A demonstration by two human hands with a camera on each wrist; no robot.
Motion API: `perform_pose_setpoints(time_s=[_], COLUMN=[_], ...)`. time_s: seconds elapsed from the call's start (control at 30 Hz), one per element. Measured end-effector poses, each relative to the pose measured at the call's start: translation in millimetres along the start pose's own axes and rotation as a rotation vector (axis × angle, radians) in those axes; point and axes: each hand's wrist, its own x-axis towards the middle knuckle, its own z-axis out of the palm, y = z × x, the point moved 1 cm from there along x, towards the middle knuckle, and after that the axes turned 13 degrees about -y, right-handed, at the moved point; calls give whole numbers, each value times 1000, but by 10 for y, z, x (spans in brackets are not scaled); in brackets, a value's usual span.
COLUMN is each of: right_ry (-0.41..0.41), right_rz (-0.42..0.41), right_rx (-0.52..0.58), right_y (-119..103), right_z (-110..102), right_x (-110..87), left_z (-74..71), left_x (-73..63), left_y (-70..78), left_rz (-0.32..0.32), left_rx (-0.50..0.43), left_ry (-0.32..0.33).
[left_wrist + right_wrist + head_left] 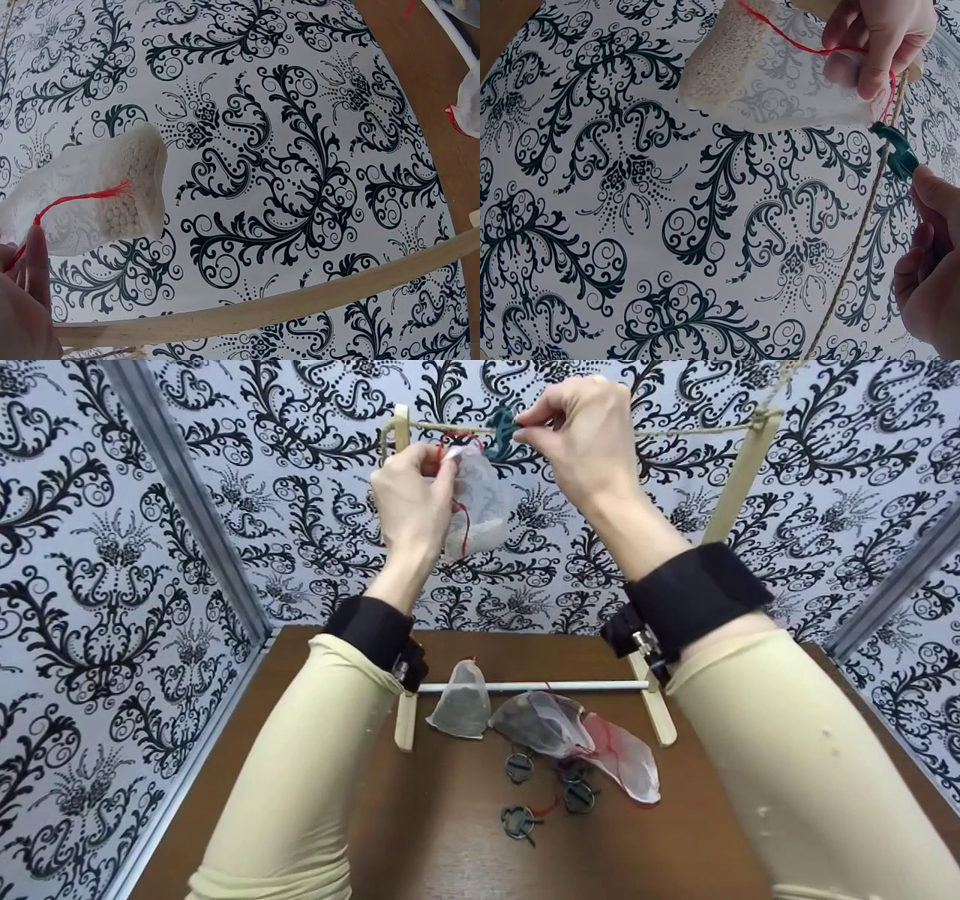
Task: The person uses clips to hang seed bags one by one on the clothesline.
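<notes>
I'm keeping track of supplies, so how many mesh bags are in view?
4: one filled bag pinched by the left hand; three near the white rod: a left bag, a middle bag and a reddish right bag. Overlap may hide others.

A sheer white bag (484, 495) with pale grains (487, 535) hangs, its top beside a green clip (502, 433).
</notes>
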Motion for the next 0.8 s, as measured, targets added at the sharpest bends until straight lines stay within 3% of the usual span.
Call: perform_pose_setpoints(time_s=[0.1,0.27,0.4,0.57,0.8], right_ry=[-22,-31,-117,-233,-253], right_rz=[20,30,85,67,-72], right_rx=[11,-13,-80,-185,-210], right_y=[22,41,57,123,237], right_z=[10,45,74,90,144], right_x=[6,-2,-16,-57,-150], left_z=[12,41,38,40,42], left_x=[3,5,3,-5,-48], left_y=[10,17,2,-28,-91], left_rz=[-9,18,20,12,40], left_rx=[-35,-132,-169,-151,-5], left_ry=[1,-70,-85,-126,-173])
